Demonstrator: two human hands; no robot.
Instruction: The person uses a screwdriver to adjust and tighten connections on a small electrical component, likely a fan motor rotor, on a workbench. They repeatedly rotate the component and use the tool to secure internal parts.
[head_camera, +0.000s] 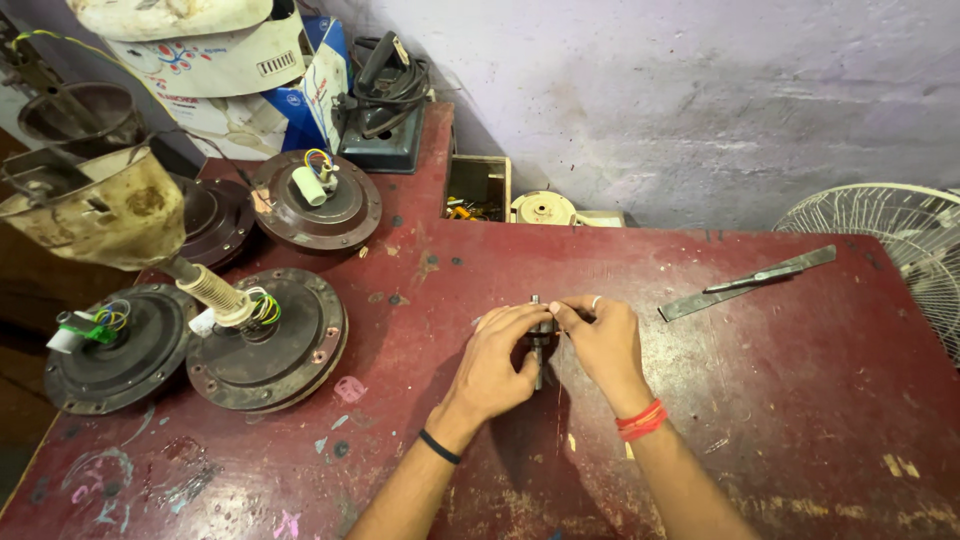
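Surface, red-painted and worn, serves as landmark. Toward its left edge lie three ceiling-fan motor housings, wires still protruding, apparently untouched. Near its right edge rests a flat metal strip. At its centre a slim metal shaft stands between both hands: left hand curled closed around it, right hand pinching its upper part. Work on the shaft appears under way, not finished.
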